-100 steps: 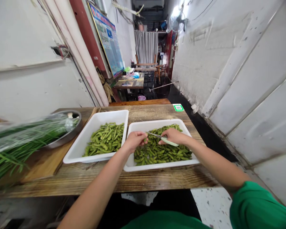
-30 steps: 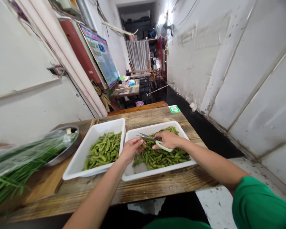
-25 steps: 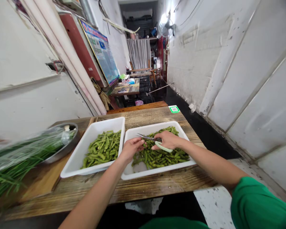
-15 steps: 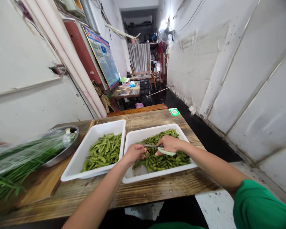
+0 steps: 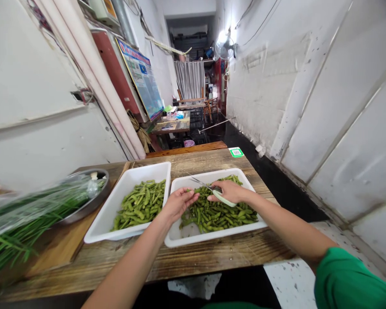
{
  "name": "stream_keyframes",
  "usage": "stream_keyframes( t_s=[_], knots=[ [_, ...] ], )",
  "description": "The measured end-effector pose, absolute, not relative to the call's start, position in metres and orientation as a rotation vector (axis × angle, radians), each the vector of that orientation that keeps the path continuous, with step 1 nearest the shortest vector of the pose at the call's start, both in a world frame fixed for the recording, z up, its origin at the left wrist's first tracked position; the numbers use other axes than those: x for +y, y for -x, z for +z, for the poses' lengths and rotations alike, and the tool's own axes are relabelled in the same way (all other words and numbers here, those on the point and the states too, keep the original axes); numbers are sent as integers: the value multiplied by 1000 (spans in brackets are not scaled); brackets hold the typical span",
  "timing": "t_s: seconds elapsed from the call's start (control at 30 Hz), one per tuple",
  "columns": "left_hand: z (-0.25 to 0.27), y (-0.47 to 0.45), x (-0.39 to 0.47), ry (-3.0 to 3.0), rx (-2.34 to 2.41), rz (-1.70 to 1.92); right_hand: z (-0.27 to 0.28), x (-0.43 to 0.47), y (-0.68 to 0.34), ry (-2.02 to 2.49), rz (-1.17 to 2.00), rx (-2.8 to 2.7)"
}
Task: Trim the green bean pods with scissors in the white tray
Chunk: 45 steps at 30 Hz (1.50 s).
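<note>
My right hand (image 5: 227,192) is closed round a pair of scissors (image 5: 224,198) with pale green handles. Their metal blades point up and left, over the right white tray (image 5: 175,243). Left of the blades, my left hand (image 5: 180,202) pinches an edamame pod (image 5: 188,190), mostly hidden by the fingers. Beneath both hands, a heap of edamame pods (image 5: 209,219) covers much of that tray, with some bare bottom at its near left corner. The left white tray (image 5: 98,223) holds another pile of edamame pods (image 5: 140,204).
Both trays stand on a wooden table (image 5: 209,260). To the left, long green stalks (image 5: 22,227) in clear plastic lie across a metal bowl (image 5: 83,210) and a wooden board (image 5: 56,253). A green QR-code sticker (image 5: 236,152) marks the far right corner.
The scissors' blades have swung away from my left hand and now point further upward. My left hand has shifted slightly left, its fingers straighter. The camera view has moved a little.
</note>
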<state>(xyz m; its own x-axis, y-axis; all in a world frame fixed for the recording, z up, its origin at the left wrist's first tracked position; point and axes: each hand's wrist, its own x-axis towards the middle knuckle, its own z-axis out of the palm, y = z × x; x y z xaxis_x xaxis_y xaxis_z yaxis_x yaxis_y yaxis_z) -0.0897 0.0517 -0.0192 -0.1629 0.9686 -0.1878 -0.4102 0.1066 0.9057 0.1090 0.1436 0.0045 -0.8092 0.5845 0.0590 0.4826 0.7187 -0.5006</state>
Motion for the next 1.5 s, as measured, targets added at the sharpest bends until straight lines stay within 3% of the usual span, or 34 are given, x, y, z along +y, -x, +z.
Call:
stream_keyframes(
  t_s=[0.73, 0.93, 1.13, 1.2, 1.3, 1.5],
  knots=[
    [-17, 87, 49, -659, 1141, 1368, 12, 139, -110, 733, 644, -2805],
    [6, 84, 31, -1353, 1773, 947, 6, 144, -111, 797, 503, -2935],
    [57, 115, 10, -1820, 2828, 784, 0, 150, -108, 1024, 411, -2870],
    [52, 111, 14, -1899, 2751, 644, -2, 151, -107, 1078, 386, -2842],
    [24, 89, 28, -1962, 2237, 460, -3, 151, -106, 1102, 354, -2826],
    [-29, 64, 54, -1590, 2057, 730, -1, 148, -105, 1116, 335, -2860]
  ],
)
